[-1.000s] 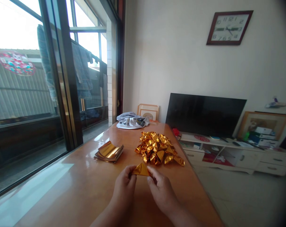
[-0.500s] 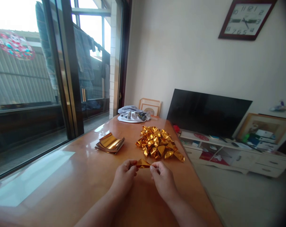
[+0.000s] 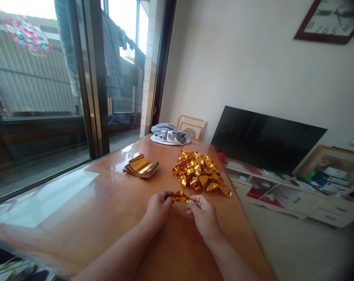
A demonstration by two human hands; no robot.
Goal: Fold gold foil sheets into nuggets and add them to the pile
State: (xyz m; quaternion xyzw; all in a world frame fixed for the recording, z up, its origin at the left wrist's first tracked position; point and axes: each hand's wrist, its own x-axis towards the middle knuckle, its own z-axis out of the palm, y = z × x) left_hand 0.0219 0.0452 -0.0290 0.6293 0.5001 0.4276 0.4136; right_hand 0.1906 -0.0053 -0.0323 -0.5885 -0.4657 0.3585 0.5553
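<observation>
Fingers (image 3: 169, 196) of both hands pinch gold foil piece (image 3: 180, 197), long axis L-R.

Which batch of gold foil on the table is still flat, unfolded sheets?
The stack of flat gold sheets, nearer the window. The heap of folded gold pieces beside it is crumpled and bulky.

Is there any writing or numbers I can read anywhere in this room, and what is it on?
"8 7 6 5 4": numerals on the wall clock; its upper half is cut off by the frame.
Red round window decoration: pattern too blurred to read.
Boxes and papers on the TV cabinet: print too small to read.
Gold foil piece in the left hand and right hand: no text.
</observation>
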